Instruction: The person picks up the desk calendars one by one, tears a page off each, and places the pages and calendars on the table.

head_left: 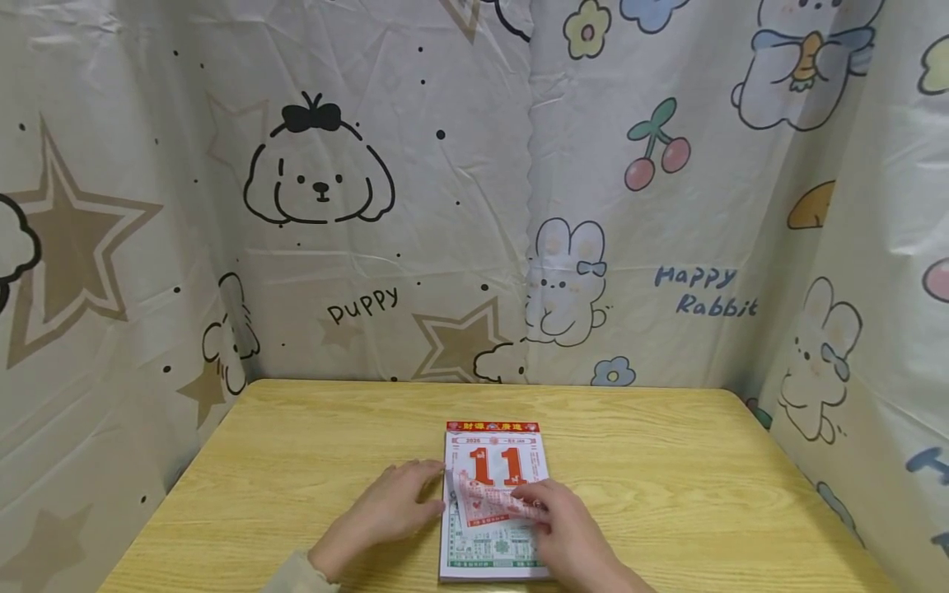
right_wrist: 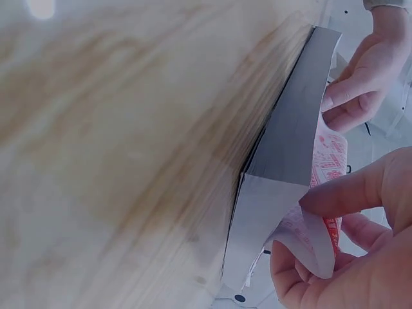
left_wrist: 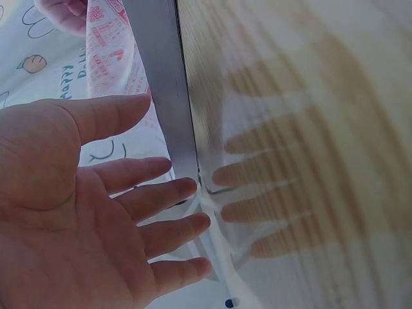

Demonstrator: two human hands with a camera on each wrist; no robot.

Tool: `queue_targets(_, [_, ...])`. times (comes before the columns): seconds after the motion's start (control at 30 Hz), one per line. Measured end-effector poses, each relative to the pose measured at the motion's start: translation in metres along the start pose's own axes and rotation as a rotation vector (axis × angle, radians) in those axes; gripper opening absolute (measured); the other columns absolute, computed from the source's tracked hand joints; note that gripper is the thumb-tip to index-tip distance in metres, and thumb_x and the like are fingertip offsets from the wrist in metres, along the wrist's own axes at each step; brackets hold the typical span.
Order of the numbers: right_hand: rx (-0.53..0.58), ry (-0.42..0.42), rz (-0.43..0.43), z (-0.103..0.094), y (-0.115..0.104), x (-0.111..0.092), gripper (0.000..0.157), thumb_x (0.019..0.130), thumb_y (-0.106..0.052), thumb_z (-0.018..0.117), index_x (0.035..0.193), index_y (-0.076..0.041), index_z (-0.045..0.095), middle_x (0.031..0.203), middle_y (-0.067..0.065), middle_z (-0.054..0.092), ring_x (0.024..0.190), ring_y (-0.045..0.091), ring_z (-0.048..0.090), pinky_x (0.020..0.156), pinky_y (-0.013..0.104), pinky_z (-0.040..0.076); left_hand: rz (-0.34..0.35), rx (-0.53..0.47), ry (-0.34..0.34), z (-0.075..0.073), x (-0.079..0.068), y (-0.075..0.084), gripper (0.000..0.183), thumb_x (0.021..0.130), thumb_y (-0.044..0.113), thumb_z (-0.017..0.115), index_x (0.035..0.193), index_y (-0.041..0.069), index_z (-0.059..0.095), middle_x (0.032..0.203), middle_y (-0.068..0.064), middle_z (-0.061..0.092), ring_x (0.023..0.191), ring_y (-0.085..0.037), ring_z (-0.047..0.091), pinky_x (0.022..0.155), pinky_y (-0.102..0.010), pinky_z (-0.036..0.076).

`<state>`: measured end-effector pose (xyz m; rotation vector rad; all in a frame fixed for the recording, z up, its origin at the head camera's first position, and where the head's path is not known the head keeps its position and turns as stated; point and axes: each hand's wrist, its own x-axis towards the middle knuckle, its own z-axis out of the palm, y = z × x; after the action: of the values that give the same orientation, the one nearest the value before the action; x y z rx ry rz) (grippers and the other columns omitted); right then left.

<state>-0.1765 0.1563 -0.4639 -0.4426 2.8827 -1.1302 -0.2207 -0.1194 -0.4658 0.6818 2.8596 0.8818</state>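
A thick tear-off calendar [head_left: 493, 552] lies on the table with a red header strip and a big red 11 on its top page. The lower part of that thin red-printed page [head_left: 480, 504] is lifted and creased, baring a green-printed page beneath. My right hand [head_left: 567, 527] pinches the lifted page at its right side; in the right wrist view, the curled paper [right_wrist: 315, 241] sits between thumb and fingers. At the calendar's left edge is my left hand [head_left: 396, 502], fingers extended and spread, thumb tip right by the grey page stack [left_wrist: 168, 84].
The yellow wood-grain table [head_left: 311, 445] extends on both sides of the calendar. A cartoon-printed curtain [head_left: 460, 206] hangs behind it and along both sides.
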Motion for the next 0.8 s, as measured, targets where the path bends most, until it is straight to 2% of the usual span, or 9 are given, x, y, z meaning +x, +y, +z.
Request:
queue_targets(0.2, [0.021, 0.008, -0.021, -0.0026, 0.0023, 0.0012, 0.081, 0.061, 0.028, 0.046, 0.125, -0.013, 0.073, 0.108, -0.003, 0.063, 0.100, 0.019, 0.058, 0.088, 0.037, 0.055, 0.001, 0.005, -0.005, -0.0001, 0.0009, 0.0022, 0.058, 0.095, 0.028, 0.077, 0.143, -0.001, 0.061, 0.146, -0.022, 0.060, 0.139, -0.049, 0.049, 0.115, -0.074, 0.025])
queue_targets(0.4, [0.027, -0.010, -0.043, -0.0060, 0.0036, 0.0010, 0.084, 0.054, 0.029, 0.046, 0.123, -0.012, 0.072, 0.105, -0.003, 0.060, 0.096, 0.020, 0.055, 0.083, 0.033, 0.052, 0.001, -0.001, 0.000, -0.0004, 0.0028, 0.0029, 0.058, 0.096, 0.030, 0.075, 0.143, -0.002, 0.062, 0.146, -0.023, 0.060, 0.139, -0.047, 0.050, 0.115, -0.074, 0.026])
queue_targets(0.53, [0.014, -0.033, -0.050, -0.0070, 0.0035, 0.0006, 0.087, 0.054, 0.029, 0.048, 0.129, -0.011, 0.070, 0.105, -0.004, 0.060, 0.096, 0.020, 0.055, 0.085, 0.036, 0.053, -0.007, -0.005, -0.007, -0.0005, 0.0035, 0.0033, 0.057, 0.098, 0.032, 0.073, 0.142, -0.002, 0.062, 0.145, -0.023, 0.060, 0.139, -0.046, 0.050, 0.115, -0.074, 0.026])
queue_targets(0.7, [0.025, -0.072, -0.014, -0.0090, 0.0016, -0.0010, 0.091, 0.059, 0.030, 0.051, 0.139, -0.011, 0.065, 0.113, -0.002, 0.061, 0.102, 0.022, 0.055, 0.093, 0.047, 0.053, 0.005, 0.002, -0.002, -0.0001, 0.0039, 0.0046, 0.055, 0.100, 0.031, 0.071, 0.141, -0.003, 0.063, 0.143, -0.023, 0.062, 0.138, -0.045, 0.052, 0.115, -0.069, 0.032])
queue_targets(0.77, [0.024, -0.068, -0.015, -0.0095, 0.0009, -0.0021, 0.086, 0.066, 0.028, 0.054, 0.141, -0.011, 0.063, 0.117, -0.001, 0.061, 0.104, 0.021, 0.055, 0.095, 0.048, 0.053, 0.006, 0.008, 0.005, 0.0003, 0.0046, 0.0055, 0.052, 0.100, 0.030, 0.070, 0.140, -0.002, 0.064, 0.142, -0.022, 0.063, 0.137, -0.044, 0.054, 0.114, -0.067, 0.034])
queue_targets(0.8, [0.017, -0.054, -0.031, -0.0094, 0.0009, -0.0022, 0.080, 0.071, 0.026, 0.057, 0.142, -0.010, 0.062, 0.116, -0.001, 0.061, 0.103, 0.020, 0.055, 0.093, 0.045, 0.054, 0.007, 0.008, 0.007, 0.0002, 0.0048, 0.0059, 0.051, 0.101, 0.030, 0.070, 0.141, -0.002, 0.064, 0.142, -0.021, 0.063, 0.136, -0.044, 0.054, 0.114, -0.067, 0.035])
